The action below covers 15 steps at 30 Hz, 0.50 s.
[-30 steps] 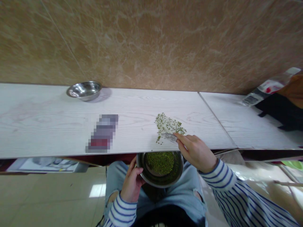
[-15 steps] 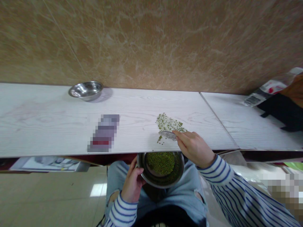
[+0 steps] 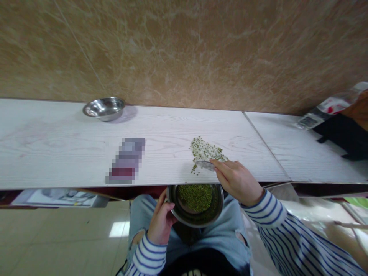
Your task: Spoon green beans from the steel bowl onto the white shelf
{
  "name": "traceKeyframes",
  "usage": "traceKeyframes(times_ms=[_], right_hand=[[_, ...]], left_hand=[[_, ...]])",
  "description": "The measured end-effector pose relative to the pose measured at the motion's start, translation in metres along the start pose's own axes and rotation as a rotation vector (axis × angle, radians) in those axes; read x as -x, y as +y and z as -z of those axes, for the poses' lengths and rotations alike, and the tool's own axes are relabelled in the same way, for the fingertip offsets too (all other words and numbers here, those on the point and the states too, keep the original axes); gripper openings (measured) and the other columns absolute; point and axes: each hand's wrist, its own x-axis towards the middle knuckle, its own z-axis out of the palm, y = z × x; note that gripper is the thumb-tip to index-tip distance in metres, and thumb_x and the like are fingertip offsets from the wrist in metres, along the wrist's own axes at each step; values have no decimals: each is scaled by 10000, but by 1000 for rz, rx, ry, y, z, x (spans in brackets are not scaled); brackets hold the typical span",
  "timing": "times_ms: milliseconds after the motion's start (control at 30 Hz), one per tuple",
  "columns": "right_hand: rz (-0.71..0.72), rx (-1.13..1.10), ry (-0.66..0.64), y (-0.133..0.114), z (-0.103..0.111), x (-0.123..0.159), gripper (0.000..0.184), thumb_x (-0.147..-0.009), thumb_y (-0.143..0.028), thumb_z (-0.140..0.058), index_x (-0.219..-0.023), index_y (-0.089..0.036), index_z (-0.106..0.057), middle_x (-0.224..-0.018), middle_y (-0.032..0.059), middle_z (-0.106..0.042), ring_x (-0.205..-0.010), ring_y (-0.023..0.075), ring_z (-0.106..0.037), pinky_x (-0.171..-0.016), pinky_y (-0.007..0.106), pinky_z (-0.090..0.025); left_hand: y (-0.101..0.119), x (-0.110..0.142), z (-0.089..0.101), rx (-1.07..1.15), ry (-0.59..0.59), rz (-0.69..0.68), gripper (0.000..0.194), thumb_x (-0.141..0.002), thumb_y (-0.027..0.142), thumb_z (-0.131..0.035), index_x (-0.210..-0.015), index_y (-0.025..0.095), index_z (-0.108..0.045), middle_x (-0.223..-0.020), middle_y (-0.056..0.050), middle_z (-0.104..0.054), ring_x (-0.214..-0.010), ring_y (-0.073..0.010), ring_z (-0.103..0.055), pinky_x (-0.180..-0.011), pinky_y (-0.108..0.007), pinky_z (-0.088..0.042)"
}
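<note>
My left hand [image 3: 163, 219] grips the left rim of a metal bowl [image 3: 198, 221], thumb over the edge. The bowl is held just below the table's front edge, above my lap. Many small green mung beans [image 3: 197, 196] lie inside it. My right hand [image 3: 237, 180] is closed on what looks like a metal spoon [image 3: 205, 165]; its handle is hidden by the fingers. The spoon is low over the tabletop, at the near side of a scattered patch of mung beans [image 3: 202, 147]. A few loose beans lie left of and below the spoon.
On the white table [image 3: 161, 153] an empty metal bowl [image 3: 105, 110] stands by the wall at left. A blurred-out flat object [image 3: 126, 161] lies nearer me. At far right are a plastic bottle [image 3: 324, 109] and a dark bag [image 3: 342, 134]. An open drawer [image 3: 60, 198] sits below left.
Very little differs. The spoon and my right hand have shifted slightly; the left hand and the bowl of beans stay in place.
</note>
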Motion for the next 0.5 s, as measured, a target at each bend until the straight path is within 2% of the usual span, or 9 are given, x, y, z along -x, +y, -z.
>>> traceKeyframes(times_ms=[500], right_hand=[[25,-40,20,0,-3,2,343,-849,-161,-383,-1163,-149,-520,-840,66,-642,-767,154,-559,-712,306,-408]], left_hand=[[0,0,0,-2,32,-4,487,-605,184,-575,-1086,248,-529,-882,0,-611,-700,-147,-547,-567,-261,-460]])
